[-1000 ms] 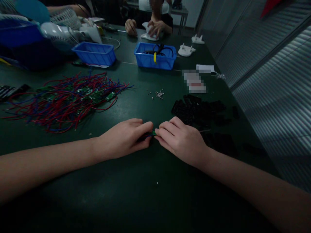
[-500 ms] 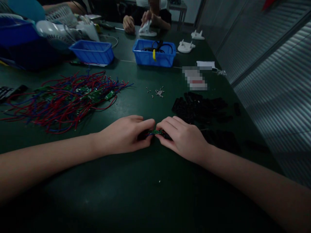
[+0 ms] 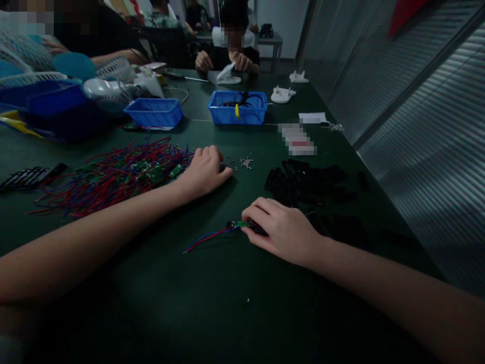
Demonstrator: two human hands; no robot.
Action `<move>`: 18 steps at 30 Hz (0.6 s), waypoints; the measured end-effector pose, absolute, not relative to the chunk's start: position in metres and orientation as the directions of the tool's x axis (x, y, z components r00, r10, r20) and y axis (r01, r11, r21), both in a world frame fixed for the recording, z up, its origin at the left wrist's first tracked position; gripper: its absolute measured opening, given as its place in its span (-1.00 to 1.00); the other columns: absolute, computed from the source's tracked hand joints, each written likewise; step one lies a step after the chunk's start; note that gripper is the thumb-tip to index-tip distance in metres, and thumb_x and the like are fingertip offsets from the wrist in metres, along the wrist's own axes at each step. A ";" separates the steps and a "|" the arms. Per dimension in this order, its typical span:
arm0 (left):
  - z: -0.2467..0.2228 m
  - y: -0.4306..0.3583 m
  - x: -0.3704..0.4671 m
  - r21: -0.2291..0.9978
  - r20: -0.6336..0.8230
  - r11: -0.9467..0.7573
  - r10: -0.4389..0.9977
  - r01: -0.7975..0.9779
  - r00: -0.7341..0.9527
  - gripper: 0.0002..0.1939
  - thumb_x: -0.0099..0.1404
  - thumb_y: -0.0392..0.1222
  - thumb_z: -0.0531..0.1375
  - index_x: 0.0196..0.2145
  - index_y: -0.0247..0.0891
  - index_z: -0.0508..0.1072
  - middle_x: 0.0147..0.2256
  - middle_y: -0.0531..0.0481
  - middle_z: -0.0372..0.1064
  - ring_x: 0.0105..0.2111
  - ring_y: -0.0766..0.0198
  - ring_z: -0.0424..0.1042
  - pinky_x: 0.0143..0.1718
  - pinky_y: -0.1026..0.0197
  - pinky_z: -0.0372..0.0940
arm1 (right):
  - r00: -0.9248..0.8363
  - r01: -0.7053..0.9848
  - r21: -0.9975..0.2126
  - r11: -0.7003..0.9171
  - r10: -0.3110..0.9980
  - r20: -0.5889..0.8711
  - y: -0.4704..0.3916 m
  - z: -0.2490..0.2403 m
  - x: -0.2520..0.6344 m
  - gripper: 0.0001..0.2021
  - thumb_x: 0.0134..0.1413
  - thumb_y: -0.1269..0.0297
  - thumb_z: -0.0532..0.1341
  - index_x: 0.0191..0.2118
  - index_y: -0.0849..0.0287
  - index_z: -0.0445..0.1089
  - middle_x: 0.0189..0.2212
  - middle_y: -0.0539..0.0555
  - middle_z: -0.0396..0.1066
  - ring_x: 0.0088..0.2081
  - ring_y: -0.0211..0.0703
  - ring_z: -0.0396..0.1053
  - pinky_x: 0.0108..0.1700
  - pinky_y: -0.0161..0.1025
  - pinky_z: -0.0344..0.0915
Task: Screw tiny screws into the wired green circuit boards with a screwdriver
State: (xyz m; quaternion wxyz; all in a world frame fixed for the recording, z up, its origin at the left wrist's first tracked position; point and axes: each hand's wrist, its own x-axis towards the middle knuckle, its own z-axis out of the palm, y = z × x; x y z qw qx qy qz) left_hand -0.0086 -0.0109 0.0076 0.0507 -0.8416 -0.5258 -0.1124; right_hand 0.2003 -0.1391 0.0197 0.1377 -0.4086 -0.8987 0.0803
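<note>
Pinching small green board on surface with right hand, left hand now off it, curling loosely, reaching toward screws, wires trailing free.

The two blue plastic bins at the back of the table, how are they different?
The left blue plastic bin shows nothing inside from here; the right blue plastic bin holds black cables and a yellow piece. The left one sits nearer the white fan parts, the right one nearer the white plastic bases. Both are rectangular.
</note>
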 end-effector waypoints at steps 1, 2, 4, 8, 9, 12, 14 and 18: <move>0.004 -0.006 -0.005 -0.008 0.235 -0.437 0.874 0.900 0.426 -0.61 0.31 -0.03 -0.02 -0.18 -0.48 0.30 -0.20 -0.29 0.29 -0.14 -0.04 0.31 -0.04 -0.08 0.20 | -0.634 0.707 -0.262 0.657 0.752 0.178 -0.139 0.020 0.201 -0.78 0.25 0.14 0.04 -0.11 0.09 0.31 -0.16 0.01 0.34 -0.15 -0.24 0.31 -0.38 -0.34 0.24; 0.001 -0.002 -0.002 -0.027 0.229 -0.439 0.872 0.898 0.433 -0.61 0.32 -0.06 -0.05 -0.16 -0.52 0.30 -0.18 -0.32 0.28 -0.12 -0.06 0.31 -0.02 -0.10 0.19 | -0.639 0.702 -0.265 0.660 0.749 0.175 -0.139 0.020 0.201 -0.78 0.25 0.15 0.04 -0.11 0.09 0.31 -0.16 0.01 0.34 -0.15 -0.23 0.31 -0.37 -0.33 0.24; -0.003 0.002 0.005 -0.032 0.232 -0.445 0.868 0.895 0.439 -0.60 0.34 -0.12 -0.09 -0.11 -0.57 0.27 -0.12 -0.37 0.25 -0.07 -0.09 0.29 0.01 -0.11 0.17 | -0.644 0.696 -0.272 0.664 0.745 0.172 -0.139 0.021 0.202 -0.78 0.24 0.15 0.04 -0.10 0.09 0.31 -0.16 0.02 0.33 -0.14 -0.23 0.31 -0.37 -0.33 0.24; -0.003 0.003 0.009 -0.002 0.241 -0.453 0.865 0.892 0.440 -0.59 0.34 -0.14 -0.09 -0.05 -0.59 0.23 -0.07 -0.40 0.24 -0.06 -0.10 0.28 0.04 -0.10 0.17 | -0.660 0.682 -0.294 0.670 0.737 0.149 -0.139 0.022 0.205 -0.78 0.24 0.15 0.04 -0.09 0.08 0.31 -0.15 0.03 0.33 -0.14 -0.22 0.31 -0.40 -0.34 0.21; -0.003 0.003 0.009 0.010 0.237 -0.457 0.865 0.889 0.442 -0.60 0.34 -0.13 -0.08 -0.07 -0.56 0.24 -0.09 -0.37 0.25 -0.07 -0.08 0.28 0.03 -0.09 0.18 | -0.665 0.677 -0.299 0.673 0.733 0.143 -0.140 0.022 0.206 -0.78 0.24 0.14 0.04 -0.09 0.07 0.31 -0.15 0.03 0.33 -0.14 -0.22 0.31 -0.40 -0.34 0.21; -0.002 0.003 0.005 0.057 0.245 -0.476 0.859 0.878 0.450 -0.67 0.33 -0.13 -0.05 -0.10 -0.45 0.26 -0.14 -0.28 0.28 -0.11 -0.04 0.30 -0.01 -0.07 0.22 | -0.680 0.665 -0.306 0.682 0.722 0.131 -0.140 0.022 0.209 -0.77 0.25 0.13 0.02 -0.08 0.06 0.30 -0.15 0.02 0.32 -0.14 -0.22 0.30 -0.38 -0.33 0.21; -0.003 0.003 0.003 0.084 0.261 -0.497 0.847 0.864 0.463 -0.71 0.32 -0.16 -0.04 -0.12 -0.42 0.26 -0.16 -0.25 0.28 -0.13 -0.02 0.31 -0.03 -0.06 0.24 | -0.686 0.660 -0.306 0.686 0.716 0.126 -0.140 0.021 0.210 -0.77 0.26 0.13 0.01 -0.08 0.05 0.30 -0.14 0.02 0.31 -0.15 -0.23 0.30 -0.36 -0.32 0.22; -0.003 0.001 0.001 0.121 0.287 -0.523 0.832 0.843 0.475 -0.72 0.32 -0.19 -0.05 -0.10 -0.42 0.25 -0.17 -0.25 0.30 -0.15 0.02 0.32 -0.04 -0.03 0.25 | -0.694 0.653 -0.315 0.689 0.711 0.118 -0.139 0.021 0.210 -0.76 0.26 0.13 0.01 -0.07 0.05 0.29 -0.14 0.02 0.30 -0.15 -0.23 0.29 -0.32 -0.31 0.23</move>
